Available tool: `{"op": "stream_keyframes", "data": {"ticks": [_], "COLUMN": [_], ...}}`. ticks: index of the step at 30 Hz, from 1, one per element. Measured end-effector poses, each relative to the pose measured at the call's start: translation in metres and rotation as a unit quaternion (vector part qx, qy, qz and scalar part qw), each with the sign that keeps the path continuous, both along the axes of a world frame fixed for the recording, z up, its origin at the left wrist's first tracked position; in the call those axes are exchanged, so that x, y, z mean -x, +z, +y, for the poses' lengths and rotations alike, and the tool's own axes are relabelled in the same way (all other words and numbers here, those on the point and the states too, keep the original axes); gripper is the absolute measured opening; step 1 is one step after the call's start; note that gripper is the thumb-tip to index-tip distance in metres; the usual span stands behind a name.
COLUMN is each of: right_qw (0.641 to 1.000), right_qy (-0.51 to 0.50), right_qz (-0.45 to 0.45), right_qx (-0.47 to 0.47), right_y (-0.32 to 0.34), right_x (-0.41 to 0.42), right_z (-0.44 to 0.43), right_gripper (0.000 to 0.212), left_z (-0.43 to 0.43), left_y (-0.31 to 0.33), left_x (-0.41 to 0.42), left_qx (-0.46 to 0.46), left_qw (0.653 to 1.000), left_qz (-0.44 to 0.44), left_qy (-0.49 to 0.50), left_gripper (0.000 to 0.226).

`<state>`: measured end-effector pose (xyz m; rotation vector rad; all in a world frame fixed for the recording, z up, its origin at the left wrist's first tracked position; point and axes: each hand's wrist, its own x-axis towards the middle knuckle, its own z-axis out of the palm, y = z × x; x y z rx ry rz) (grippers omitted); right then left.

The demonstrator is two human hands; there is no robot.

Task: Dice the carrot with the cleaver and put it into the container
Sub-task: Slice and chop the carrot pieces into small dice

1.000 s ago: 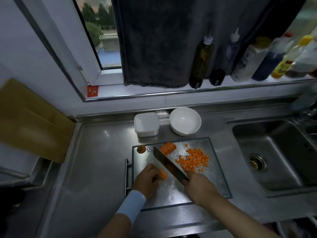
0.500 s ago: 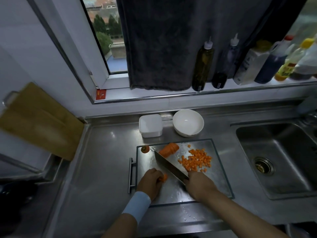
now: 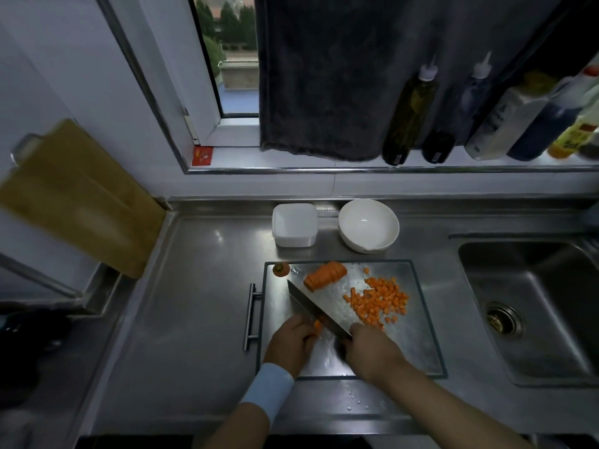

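Left hand (image 3: 291,343) curls over a small carrot stub (image 3: 317,326) near the board's (image 3: 418,345) front left, fingertips pressing it right beside the blade. At the board's far left corner lies the cut-off top (image 3: 280,269), then a larger carrot chunk (image 3: 325,275) along the far edge. Crossing the middle, the cleaver (image 3: 316,311) is gripped at its handle by the right hand (image 3: 372,350). Dice (image 3: 377,302) are piled to the right; the container (image 3: 294,224) waits empty at the bench's back edge. With so short a stub, the edge could nick the fingertips, or the wet board could let it slide.
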<state>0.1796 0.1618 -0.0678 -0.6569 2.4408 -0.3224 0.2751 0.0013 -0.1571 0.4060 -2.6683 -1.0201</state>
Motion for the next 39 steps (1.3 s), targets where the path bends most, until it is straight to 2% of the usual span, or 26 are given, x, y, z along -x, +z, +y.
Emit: {"op": "stream_keyframes", "data": {"ticks": [4, 10, 16, 26, 32, 39], "right_qw": [0.999, 0.996, 0.996, 0.997, 0.999, 1.0], "right_qy": [0.0, 0.042, 0.03, 0.02, -0.017, 0.008], "right_qz": [0.033, 0.053, 0.043, 0.006, -0.022, 0.012], "right_qx": [-0.012, -0.05, -0.079, -0.069, -0.022, -0.017], "right_y": [0.007, 0.024, 0.033, 0.024, 0.0, 0.005], "right_x": [-0.007, -0.026, -0.032, -0.019, -0.012, -0.014], "right_z": [0.001, -0.003, -0.002, -0.004, -0.02, -0.029], "right_gripper": [0.016, 0.015, 0.024, 0.019, 0.021, 0.015], "left_z": [0.001, 0.0, -0.001, -0.001, 0.001, 0.003], "left_y": [0.004, 0.005, 0.005, 0.001, 0.002, 0.005], "left_x": [0.001, 0.004, 0.003, 0.004, 0.003, 0.003], "left_qx": [0.001, 0.066, 0.047, 0.012, 0.001, -0.001], "left_qw": [1.0, 0.998, 0.999, 1.0, 1.0, 1.0], "left_qz": [0.013, 0.0, 0.006, 0.014, 0.015, 0.004], "left_qy": [0.004, -0.017, -0.026, -0.016, -0.013, 0.001], "left_gripper": [0.007, 0.008, 0.012, 0.007, 0.005, 0.009]}}
